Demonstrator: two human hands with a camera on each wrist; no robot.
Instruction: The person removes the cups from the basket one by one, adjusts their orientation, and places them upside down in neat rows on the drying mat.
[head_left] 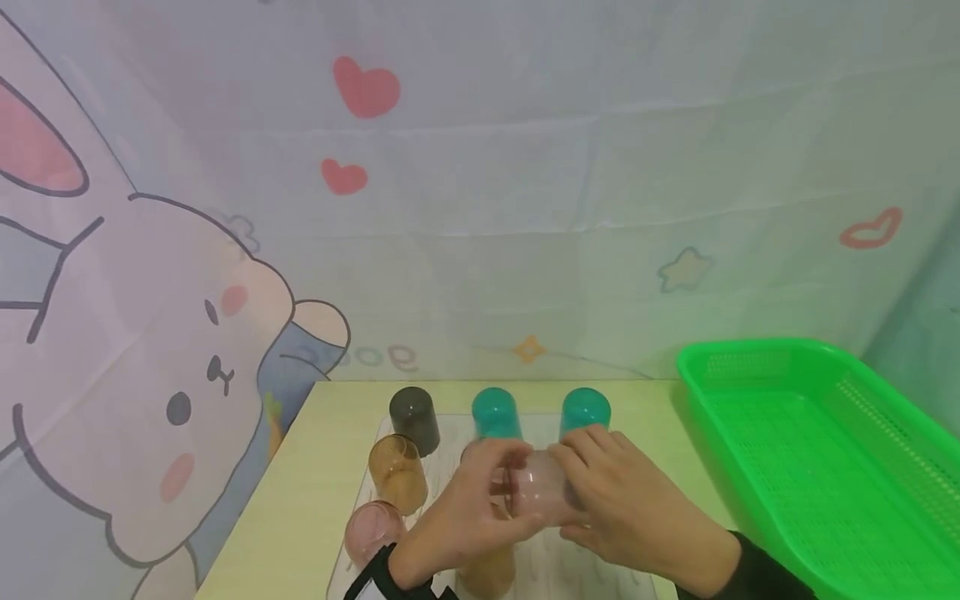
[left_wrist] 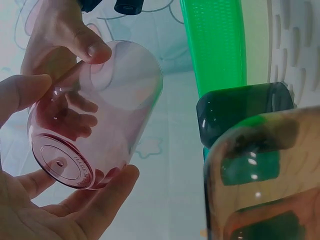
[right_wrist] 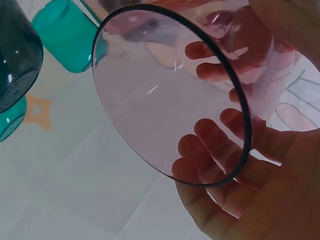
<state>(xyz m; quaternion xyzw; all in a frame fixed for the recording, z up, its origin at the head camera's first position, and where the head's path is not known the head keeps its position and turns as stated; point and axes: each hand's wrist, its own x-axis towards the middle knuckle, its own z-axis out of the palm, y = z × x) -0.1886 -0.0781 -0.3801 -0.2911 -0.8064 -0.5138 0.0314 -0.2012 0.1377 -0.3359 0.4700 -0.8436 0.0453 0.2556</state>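
Between both hands, a clear pink cup [head_left: 542,490] lies tipped on its side above the table. My left hand [head_left: 468,504] grips it round the base end, where embossed lettering on the bottom [left_wrist: 64,161] shows in the left wrist view. My right hand [head_left: 637,508] holds the cup by the end with the open mouth. In the right wrist view the cup's rim [right_wrist: 240,95] faces the camera, and fingers show through the pink wall. Below the left hand, an amber cup [head_left: 489,573] is partly hidden by it.
Upside-down cups stand on a white ridged tray [head_left: 592,571]: dark grey [head_left: 416,423], teal [head_left: 495,414], another teal [head_left: 586,410], amber [head_left: 399,477] and pink [head_left: 372,533]. To the right is a large green basket [head_left: 795,350]. A printed cloth [head_left: 480,275] hangs behind the table.
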